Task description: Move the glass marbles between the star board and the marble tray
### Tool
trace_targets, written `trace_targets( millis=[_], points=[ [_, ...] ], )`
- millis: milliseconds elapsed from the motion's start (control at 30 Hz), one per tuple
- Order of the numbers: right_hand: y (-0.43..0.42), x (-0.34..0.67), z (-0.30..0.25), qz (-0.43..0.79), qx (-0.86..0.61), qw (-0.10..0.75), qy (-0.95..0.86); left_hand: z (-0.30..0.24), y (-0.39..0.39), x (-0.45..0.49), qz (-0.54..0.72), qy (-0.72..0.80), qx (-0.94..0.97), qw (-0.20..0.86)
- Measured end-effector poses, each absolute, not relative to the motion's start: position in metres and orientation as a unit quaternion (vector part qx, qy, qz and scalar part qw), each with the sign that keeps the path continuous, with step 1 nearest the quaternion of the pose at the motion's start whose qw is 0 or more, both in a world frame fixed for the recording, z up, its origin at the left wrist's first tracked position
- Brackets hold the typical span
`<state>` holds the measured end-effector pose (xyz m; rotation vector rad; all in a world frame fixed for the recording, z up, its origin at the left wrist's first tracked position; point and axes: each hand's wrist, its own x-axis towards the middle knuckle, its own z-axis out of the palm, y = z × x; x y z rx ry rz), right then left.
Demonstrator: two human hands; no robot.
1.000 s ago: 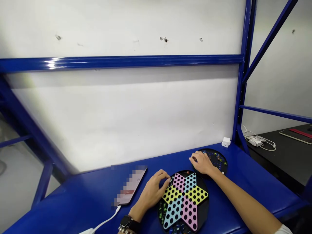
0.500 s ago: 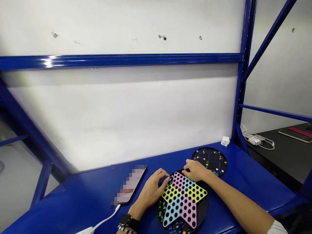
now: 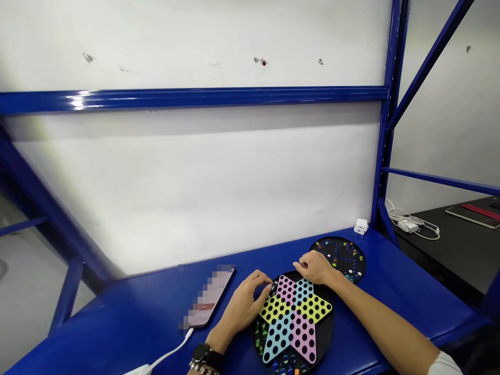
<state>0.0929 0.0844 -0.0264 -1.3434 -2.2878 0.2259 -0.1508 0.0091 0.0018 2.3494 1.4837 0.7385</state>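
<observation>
A round black Chinese checkers board (image 3: 322, 336) lies on the blue table. Its star has pink, light blue and yellow points dotted with dark holes. Green marbles (image 3: 261, 333) sit in the rim well at left, blue marbles (image 3: 285, 363) at the near edge. My left hand (image 3: 250, 297) rests at the board's upper left rim, fingers bent, thumb and index tips close together beside some marbles. Just beyond the upper right rim is my right hand (image 3: 315, 267), fingers curled; anything inside is hidden. Beside it lies a round black tray (image 3: 339, 250) with scattered marbles, partly covered by the hand.
Left of the board lies a phone (image 3: 209, 302) with a white cable (image 3: 172, 351) plugged in. A white charger plug (image 3: 361, 226) stands near the back right corner. Blue metal posts and a crossbar (image 3: 234, 96) frame the wall. Another dark table (image 3: 461, 239) holds coiled cables.
My right hand has lifted off the board's far rim and shifted slightly up and right, uncovering the light blue point. My left hand stays at the rim.
</observation>
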Motion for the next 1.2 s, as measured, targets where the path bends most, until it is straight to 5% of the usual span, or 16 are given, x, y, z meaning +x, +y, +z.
trace_targets(
  millis=[267, 633, 1200],
  points=[
    [0.107, 0.148, -0.022, 0.005, -0.641, 0.251, -0.725, 0.001, 0.008, -0.151, 0.256, 0.498, 0.814, 0.151],
    [0.076, 0.101, -0.019, 0.138, -0.443, 0.226, -0.857, 0.000, 0.007, -0.150, 0.246, 0.498, 0.819, 0.146],
    [0.075, 0.092, -0.030, 0.140, -0.561, 0.219, -0.786, -0.003, 0.007, -0.151, 0.200, 0.528, 0.812, 0.148]
  ],
)
